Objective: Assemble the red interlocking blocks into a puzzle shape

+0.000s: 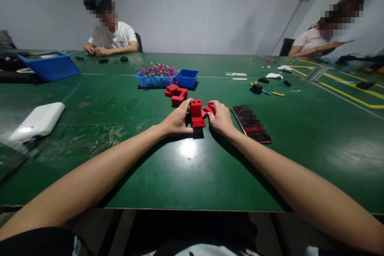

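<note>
My left hand (179,119) is closed on the left side of a red block with small holes (197,113), which has a stepped shape and stands on the green table. Close by on the right, my right hand (221,119) has its fingers curled round a smaller red block (209,109), partly covered by the fingers. Just beyond my left hand lie more red blocks (179,97), one with a notch in it. A phone (251,124) rests to the right of my right hand.
Behind the blocks stand a blue bin (156,81) heaped with coloured wires and a smaller blue bin (187,77). A white device (40,118) with a cable lies left. Pliers (271,93) and a black part (256,88) lie right. Two people sit across the table (168,176).
</note>
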Tool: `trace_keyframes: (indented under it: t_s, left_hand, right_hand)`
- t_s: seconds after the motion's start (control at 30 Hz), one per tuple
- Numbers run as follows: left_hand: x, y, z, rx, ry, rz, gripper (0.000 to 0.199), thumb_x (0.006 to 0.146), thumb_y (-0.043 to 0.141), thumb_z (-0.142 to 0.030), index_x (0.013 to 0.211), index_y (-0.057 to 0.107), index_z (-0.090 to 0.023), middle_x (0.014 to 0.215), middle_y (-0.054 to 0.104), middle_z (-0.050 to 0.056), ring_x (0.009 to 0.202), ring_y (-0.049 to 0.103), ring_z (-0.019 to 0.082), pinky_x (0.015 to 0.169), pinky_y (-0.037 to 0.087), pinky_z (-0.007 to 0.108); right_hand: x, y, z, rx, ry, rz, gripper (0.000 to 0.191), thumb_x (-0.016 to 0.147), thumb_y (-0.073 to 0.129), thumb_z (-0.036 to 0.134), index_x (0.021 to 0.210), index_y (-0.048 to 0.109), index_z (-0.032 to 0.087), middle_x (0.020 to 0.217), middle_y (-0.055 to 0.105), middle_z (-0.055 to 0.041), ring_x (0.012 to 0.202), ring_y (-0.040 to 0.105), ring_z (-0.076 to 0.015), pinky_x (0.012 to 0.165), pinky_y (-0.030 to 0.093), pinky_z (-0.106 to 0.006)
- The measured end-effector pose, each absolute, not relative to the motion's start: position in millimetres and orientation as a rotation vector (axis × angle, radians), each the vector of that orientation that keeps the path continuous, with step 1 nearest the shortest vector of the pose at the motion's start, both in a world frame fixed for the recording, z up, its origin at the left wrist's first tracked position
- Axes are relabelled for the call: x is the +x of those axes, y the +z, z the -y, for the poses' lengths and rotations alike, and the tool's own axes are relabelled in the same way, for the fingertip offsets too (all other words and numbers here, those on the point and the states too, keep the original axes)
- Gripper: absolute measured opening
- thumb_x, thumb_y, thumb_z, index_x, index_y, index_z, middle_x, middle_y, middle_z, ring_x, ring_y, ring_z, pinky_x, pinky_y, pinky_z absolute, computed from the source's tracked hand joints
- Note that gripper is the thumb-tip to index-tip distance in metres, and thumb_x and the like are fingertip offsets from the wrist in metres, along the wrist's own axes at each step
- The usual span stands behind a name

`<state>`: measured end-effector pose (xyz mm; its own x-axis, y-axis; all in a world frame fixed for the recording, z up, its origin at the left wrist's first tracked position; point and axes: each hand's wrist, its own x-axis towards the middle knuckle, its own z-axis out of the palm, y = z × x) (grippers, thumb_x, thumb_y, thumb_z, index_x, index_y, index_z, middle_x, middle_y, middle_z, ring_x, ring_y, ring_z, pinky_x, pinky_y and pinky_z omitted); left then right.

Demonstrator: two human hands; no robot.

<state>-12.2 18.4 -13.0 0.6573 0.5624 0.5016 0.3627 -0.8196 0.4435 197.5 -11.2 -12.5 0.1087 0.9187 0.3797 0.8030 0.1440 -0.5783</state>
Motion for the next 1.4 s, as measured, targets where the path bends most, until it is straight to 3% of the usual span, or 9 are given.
trace_keyframes:
  t_s: [0.17,0.4,0.53,0.67,0.97,1.1,1.23,1.4]
  left_hand:
    - [-12.8,-11.0,-17.6,2.603,0.926,-0.698,0.103,0.07,0.08,-0.046,0.149,0.023,-0.012,0.147,0.043,0.029,0.14,0.046,0.04,0.115,0.039,0.06]
    - [-12.6,-7.0,-13.8,2.621,0.965,-0.669,0.1,0.07,0.08,-0.043,0.148,0.026,-0.014,0.147,0.045,0.027,0.138,0.048,0.04,0.112,0.044,0.057]
    - [-13.2,-6.9,-12.2,2.619,0.988,-0.689,0.103,0.068,0.081,-0.041,0.15,0.023,-0.018,0.147,0.046,0.025,0.133,0.054,0.041,0.103,0.051,0.055]
    - [-13.8,-8.5,-13.9,2.626,1.025,-0.675,0.106,0.066,0.082,-0.042,0.15,0.022,-0.019,0.146,0.049,0.025,0.13,0.057,0.041,0.102,0.05,0.056]
    - [-13.2,-4.9,-10.1,2.621,1.006,-0.759,0.108,0.061,0.08,-0.036,0.149,0.021,-0.019,0.142,0.051,0.023,0.127,0.058,0.039,0.105,0.048,0.057]
    - [-13.2,-4.9,-10.1,2.618,0.991,-0.76,0.11,0.059,0.081,-0.035,0.149,0.02,-0.02,0.143,0.05,0.022,0.127,0.058,0.04,0.105,0.048,0.057]
    - [-13.9,-6.8,-12.2,2.617,0.981,-0.74,0.108,0.061,0.081,-0.036,0.149,0.019,-0.019,0.143,0.048,0.024,0.128,0.056,0.042,0.104,0.048,0.059]
    - [-13.9,-7.9,-12.8,2.618,1.0,-0.711,0.109,0.061,0.082,-0.038,0.148,0.02,-0.017,0.145,0.046,0.026,0.128,0.056,0.042,0.105,0.048,0.059]
  right_hand:
    - [197.2,-10.7,4.5,-1.436,0.502,1.359,0.027,0.092,0.05,0.039,0.108,0.06,0.02,0.1,0.071,-0.0088,0.091,0.065,-0.022,0.084,0.049,-0.037]
    - [190.7,-10.2,1.1,-1.194,0.923,0.955,0.048,0.087,0.048,0.068,0.085,0.059,0.022,0.069,0.064,0.0004,0.056,0.056,-0.0139,0.047,0.039,-0.024]
    - [189.9,-7.5,3.8,-1.148,1.016,0.965,0.056,0.081,0.053,0.076,0.078,0.06,0.021,0.061,0.06,0.0012,0.049,0.053,-0.0126,0.043,0.036,-0.024]
    - [188.4,-5.3,7.7,-1.144,1.011,1.009,0.06,0.075,0.057,0.08,0.077,0.061,0.021,0.062,0.063,0.0002,0.052,0.055,-0.013,0.045,0.039,-0.024]
    - [184.3,1.4,12.6,-1.099,1.058,0.985,0.042,0.076,0.065,0.063,0.084,0.06,0.021,0.071,0.066,0.002,0.057,0.058,-0.0123,0.048,0.04,-0.023]
    - [182.4,6.1,17.0,-1.121,1.036,1.016,0.034,0.068,0.075,0.041,0.093,0.063,0.02,0.081,0.07,0.001,0.066,0.063,-0.0135,0.053,0.044,-0.023]
    - [180.4,8.4,18.8,-1.09,1.017,1.033,0.029,0.061,0.07,0.017,0.088,0.062,0.019,0.084,0.072,0.0007,0.076,0.066,-0.0148,0.068,0.052,-0.027]
    - [179.4,7.1,16.8,-1.111,0.996,1.009,0.027,0.059,0.064,0.013,0.085,0.061,0.019,0.08,0.069,0.0017,0.075,0.065,-0.015,0.072,0.054,-0.029]
